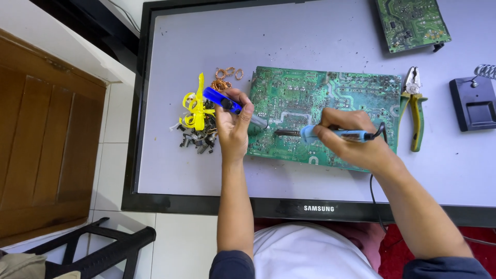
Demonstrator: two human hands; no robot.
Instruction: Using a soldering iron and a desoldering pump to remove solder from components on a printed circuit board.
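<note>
Green circuit board [330,111] at frame centre on grey counter [310,36], both hands working over it
Left hand [232,126] fingers wrapped round blue desoldering pump [227,103]; right hand [351,139] fingers pinching blue soldering iron [330,134], tip on board; pliers [415,106] lie right

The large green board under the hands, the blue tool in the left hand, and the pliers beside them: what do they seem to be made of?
The large green circuit board looks like rigid laminate with a glossy green coating, pale traces and shiny solder dots. The blue desoldering pump in the left hand looks like glossy metal or plastic; I can't tell which. The pliers show bare grey metal jaws and yellow-green, probably rubbery, handles.
</note>
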